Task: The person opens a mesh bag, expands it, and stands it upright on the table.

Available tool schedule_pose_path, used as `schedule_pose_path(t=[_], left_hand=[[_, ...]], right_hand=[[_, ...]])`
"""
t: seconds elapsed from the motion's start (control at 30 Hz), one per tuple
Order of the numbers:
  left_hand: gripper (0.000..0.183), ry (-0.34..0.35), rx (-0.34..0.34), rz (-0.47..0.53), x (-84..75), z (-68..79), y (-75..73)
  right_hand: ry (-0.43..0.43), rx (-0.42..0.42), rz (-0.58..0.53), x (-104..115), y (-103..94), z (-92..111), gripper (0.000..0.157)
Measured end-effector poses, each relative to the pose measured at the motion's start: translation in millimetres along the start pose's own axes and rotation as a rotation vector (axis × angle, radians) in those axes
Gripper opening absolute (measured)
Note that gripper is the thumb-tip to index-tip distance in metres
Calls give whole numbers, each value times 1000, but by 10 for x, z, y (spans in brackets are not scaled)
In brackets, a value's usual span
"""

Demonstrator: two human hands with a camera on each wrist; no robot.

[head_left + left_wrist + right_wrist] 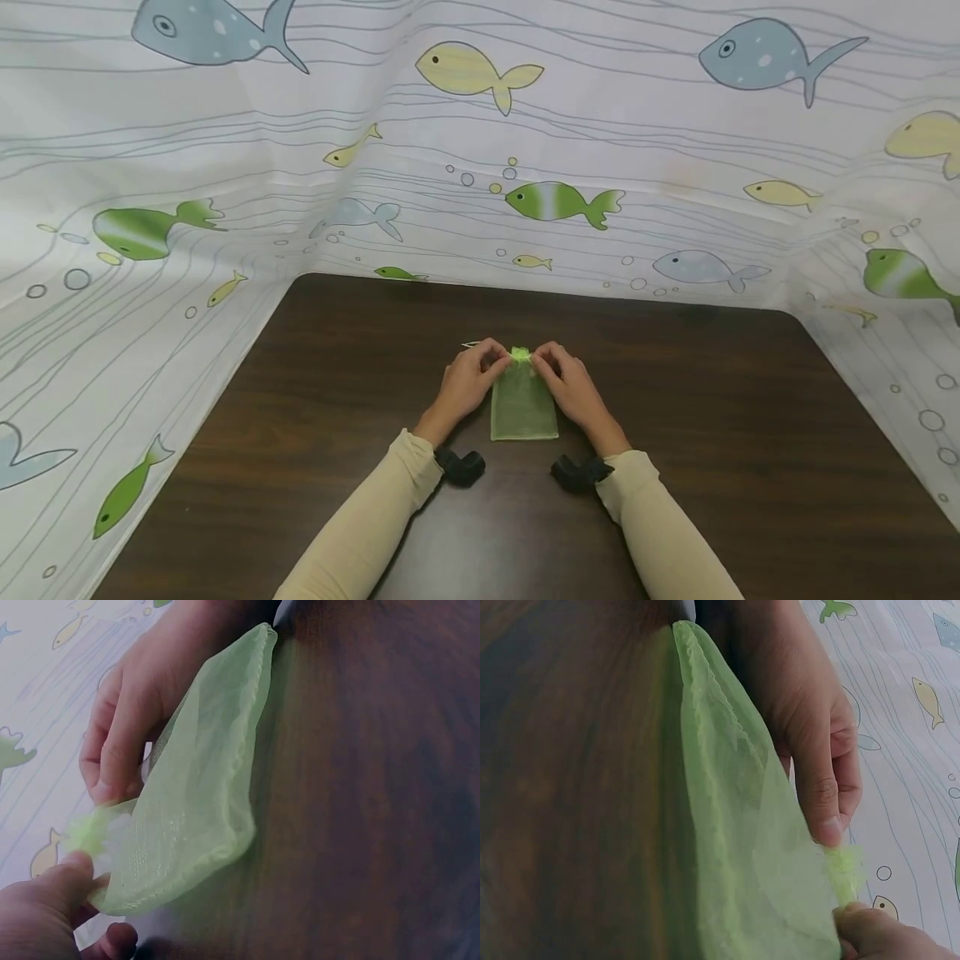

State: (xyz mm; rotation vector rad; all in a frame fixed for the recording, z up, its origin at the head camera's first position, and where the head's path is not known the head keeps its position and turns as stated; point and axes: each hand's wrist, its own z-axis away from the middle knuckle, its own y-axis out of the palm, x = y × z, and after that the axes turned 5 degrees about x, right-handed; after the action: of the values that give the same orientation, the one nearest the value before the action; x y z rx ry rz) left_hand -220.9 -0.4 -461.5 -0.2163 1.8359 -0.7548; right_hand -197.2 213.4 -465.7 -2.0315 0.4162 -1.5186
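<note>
A light green sheer drawstring pouch (524, 404) hangs between the two hands over the dark table, its gathered neck (521, 353) at the top. My left hand (467, 379) pinches the left side of the neck between thumb and fingers. On the opposite side my right hand (572, 385) pinches the neck the same way. A thin pale cord end (470, 344) sticks out past the left hand. In the left wrist view the pouch (195, 780) slants with its bottom seam toward the table; the right wrist view shows the ruffled top (845, 868) bunched between both hands' fingertips.
The dark brown wooden table (337, 358) lies under the hands. A white curtain (645, 142) printed with fish surrounds its back and sides. Black bands with bulky mounts (461, 467) sit on both wrists, below pale yellow sleeves (367, 517).
</note>
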Motion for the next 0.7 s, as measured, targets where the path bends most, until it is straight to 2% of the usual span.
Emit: schedule_pose_path(t=[0.33,0.7], left_hand=[[18,-18,11,-9,-7,-2,-17],[17,10,4,-23,4,-12,-4]], right_hand=[[-2,-10,2,-32,15,-21,22],[7,-14,12,-27,2,-15,23]])
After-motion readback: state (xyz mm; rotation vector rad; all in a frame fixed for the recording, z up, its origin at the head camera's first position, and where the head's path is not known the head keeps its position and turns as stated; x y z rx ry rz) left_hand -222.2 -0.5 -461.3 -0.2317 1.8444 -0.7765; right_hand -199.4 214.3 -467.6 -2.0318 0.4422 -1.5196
